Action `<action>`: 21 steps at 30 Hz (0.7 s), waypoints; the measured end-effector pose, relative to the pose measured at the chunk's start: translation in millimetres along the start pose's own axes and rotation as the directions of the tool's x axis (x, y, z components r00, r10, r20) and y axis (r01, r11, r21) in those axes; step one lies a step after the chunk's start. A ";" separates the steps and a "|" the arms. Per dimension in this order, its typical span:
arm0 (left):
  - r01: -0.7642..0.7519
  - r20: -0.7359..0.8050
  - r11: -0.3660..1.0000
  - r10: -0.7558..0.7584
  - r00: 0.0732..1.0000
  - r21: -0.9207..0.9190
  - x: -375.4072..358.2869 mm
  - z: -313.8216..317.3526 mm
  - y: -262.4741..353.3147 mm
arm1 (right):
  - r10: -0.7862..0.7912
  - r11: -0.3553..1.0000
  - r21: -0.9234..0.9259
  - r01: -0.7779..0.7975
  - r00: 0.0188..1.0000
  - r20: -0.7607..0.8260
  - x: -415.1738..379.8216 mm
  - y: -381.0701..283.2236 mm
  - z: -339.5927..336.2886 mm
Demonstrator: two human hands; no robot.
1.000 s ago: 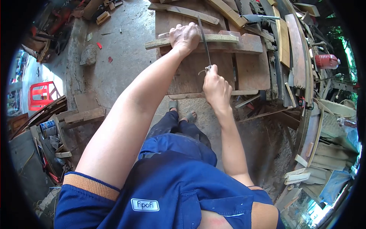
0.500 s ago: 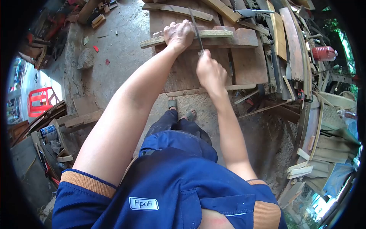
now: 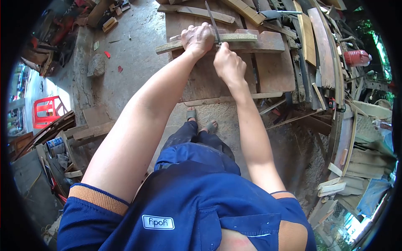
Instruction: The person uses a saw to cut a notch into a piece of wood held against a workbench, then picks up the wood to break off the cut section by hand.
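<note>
Here, left hand grips batten, right hand bladed tool.

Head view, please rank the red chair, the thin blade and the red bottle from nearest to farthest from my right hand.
1. Thin blade: held in your right hand.
2. Red bottle: off to the right.
3. Red chair: far off at the left.

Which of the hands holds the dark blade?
The right hand, gripping the blade at its near end; the left hand grips a pale wooden strip instead.
</note>
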State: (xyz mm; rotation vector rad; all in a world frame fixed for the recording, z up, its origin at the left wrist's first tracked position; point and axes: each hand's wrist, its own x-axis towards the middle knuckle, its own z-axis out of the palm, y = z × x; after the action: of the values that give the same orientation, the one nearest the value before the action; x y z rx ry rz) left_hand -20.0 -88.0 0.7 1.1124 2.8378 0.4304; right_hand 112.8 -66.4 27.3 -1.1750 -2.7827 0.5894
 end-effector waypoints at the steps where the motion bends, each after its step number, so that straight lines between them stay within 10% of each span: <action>1: -0.003 -0.013 1.000 0.003 1.000 0.001 -0.5 -0.6 0.3 | 0.019 0.999 -0.027 -0.018 1.000 0.021 3.4 -2.0 0.7; 21: -0.021 -0.058 1.000 0.021 0.998 0.001 0.2 4.3 -2.7 | 0.024 1.000 -0.001 -0.024 0.998 0.050 -58.6 11.5 -1.2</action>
State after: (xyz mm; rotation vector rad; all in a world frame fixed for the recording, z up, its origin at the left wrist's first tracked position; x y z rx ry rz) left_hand -21.2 -88.8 -4.2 1.1490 2.8786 0.4711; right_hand 162.2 -99.8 29.4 -1.2121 -2.8138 0.6288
